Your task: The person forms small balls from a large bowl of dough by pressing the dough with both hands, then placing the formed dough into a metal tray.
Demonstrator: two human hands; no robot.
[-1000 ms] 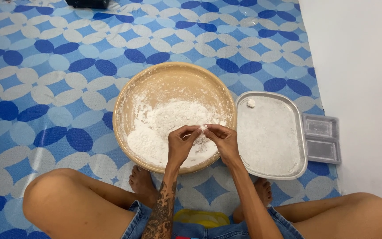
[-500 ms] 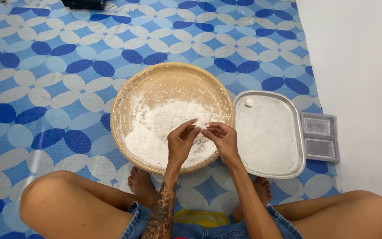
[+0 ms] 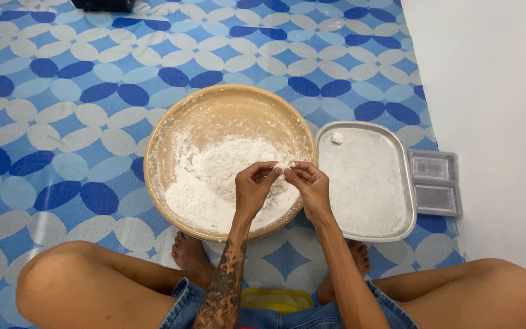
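A wide tan bowl (image 3: 214,106) on the patterned floor mat holds a heap of white floury dough (image 3: 214,180). My left hand (image 3: 254,187) and my right hand (image 3: 308,186) meet above the bowl's near right side, fingertips pinching one small white dough piece (image 3: 284,167) between them. A flour-dusted metal tray (image 3: 366,183) lies to the right of the bowl, with one small white dough ball (image 3: 336,137) in its far left corner.
A clear two-compartment plastic container (image 3: 436,183) lies right of the tray against a white wall (image 3: 494,91). My bare knees and feet frame the bowl's near edge. A yellow object (image 3: 277,300) sits between my legs. A dark object (image 3: 101,5) lies at the mat's far edge.
Both hands have lifted slightly and stay pressed together on the small dough piece. The view has shifted a little, so bowl and tray sit slightly further left.
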